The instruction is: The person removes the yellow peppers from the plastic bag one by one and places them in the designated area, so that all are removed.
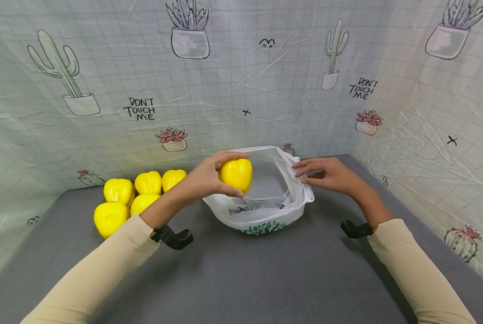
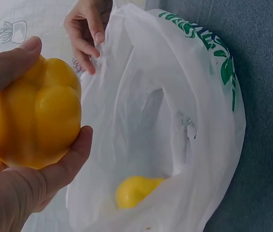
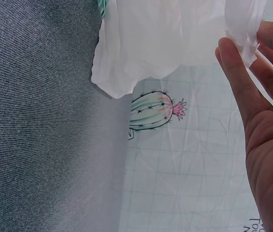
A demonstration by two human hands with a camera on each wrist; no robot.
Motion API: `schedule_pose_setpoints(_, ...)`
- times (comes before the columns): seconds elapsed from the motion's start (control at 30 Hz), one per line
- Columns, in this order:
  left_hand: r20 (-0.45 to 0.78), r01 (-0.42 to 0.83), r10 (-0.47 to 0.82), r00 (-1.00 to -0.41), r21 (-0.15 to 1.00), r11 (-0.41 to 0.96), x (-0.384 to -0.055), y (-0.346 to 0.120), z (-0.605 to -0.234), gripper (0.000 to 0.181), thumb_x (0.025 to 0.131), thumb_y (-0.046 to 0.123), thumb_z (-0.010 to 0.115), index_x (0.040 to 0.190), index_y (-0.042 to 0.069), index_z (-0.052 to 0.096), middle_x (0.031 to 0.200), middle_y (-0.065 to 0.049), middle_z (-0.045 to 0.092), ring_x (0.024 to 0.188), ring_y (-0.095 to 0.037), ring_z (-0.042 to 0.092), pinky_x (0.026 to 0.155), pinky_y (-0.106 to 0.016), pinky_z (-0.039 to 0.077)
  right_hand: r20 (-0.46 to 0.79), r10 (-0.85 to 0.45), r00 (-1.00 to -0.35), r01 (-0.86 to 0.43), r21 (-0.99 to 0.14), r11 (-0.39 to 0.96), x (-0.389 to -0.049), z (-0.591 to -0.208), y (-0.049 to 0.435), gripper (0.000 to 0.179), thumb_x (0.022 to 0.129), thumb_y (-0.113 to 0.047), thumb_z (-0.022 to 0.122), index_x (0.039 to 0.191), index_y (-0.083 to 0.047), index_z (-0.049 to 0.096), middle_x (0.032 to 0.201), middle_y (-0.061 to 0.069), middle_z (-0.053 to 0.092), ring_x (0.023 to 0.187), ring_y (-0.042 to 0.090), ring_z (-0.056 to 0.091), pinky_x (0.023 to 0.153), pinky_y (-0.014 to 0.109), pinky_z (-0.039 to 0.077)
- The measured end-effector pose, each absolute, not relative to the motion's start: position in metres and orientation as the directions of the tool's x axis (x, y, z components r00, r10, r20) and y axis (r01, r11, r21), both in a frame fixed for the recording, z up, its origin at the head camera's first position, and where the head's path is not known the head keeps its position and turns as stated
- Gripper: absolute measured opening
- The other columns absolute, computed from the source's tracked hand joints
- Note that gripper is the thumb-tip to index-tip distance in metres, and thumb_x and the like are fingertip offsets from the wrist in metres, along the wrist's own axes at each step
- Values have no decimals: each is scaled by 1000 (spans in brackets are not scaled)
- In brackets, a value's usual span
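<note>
My left hand [image 1: 203, 180] grips a yellow bell pepper [image 1: 236, 174], thumb on one side and fingers on the other. The pepper is over the left part of the mouth of a white plastic bag [image 1: 225, 215] with a green leaf print. Inside the bag, a second yellow pepper [image 2: 135, 191] shows in the left wrist view. At the bag's right rim, my right hand [image 1: 326, 174] pinches the plastic between thumb and fingers. The right wrist view shows the bag's edge [image 3: 245, 53] between those fingers.
Several more yellow peppers [image 1: 119, 191] stand grouped on the grey tabletop [image 1: 241, 279], left of the bag and partly behind my left forearm. A cactus-print cloth [image 1: 225, 81] hangs behind the table and along its sides. Each wrist wears a black strap-on mount [image 1: 176, 238].
</note>
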State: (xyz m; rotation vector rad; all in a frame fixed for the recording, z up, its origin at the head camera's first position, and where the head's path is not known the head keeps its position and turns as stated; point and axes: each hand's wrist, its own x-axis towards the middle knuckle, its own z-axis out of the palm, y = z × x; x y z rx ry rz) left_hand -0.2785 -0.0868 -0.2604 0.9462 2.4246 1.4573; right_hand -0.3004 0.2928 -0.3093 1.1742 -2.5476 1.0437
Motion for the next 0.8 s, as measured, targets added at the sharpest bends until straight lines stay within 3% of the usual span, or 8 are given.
schedule_pose_setpoints(0.3,174,432,546,-820,814,389,-272,-104,-255,80,71,23,95,140,38,58,138,5,51,115,-26,52,86,-42,54,386,-611,-691,-706,-541,456,-300,-309,292,23,92,-3,74,113,-12,77,132,10,67,121,28,63,86,21,57)
schedule_pose_setpoints(0.63,181,429,509,-842,796,427,-267,-122,-253,84,70,23,96,145,30,57,143,3,48,119,-26,49,92,-43,50,386,-615,-688,-709,-538,455,-300,-307,288,23,91,-3,74,112,-12,78,132,9,67,120,21,63,85,20,56)
schedule_pose_setpoints(0.8,185,434,497,-848,780,451,-265,-131,-254,83,70,25,96,143,34,58,139,3,49,115,-25,51,91,-42,50,394,-616,-681,-718,-525,458,-299,-306,287,23,91,-2,75,112,-11,78,131,10,67,119,19,64,84,21,57)
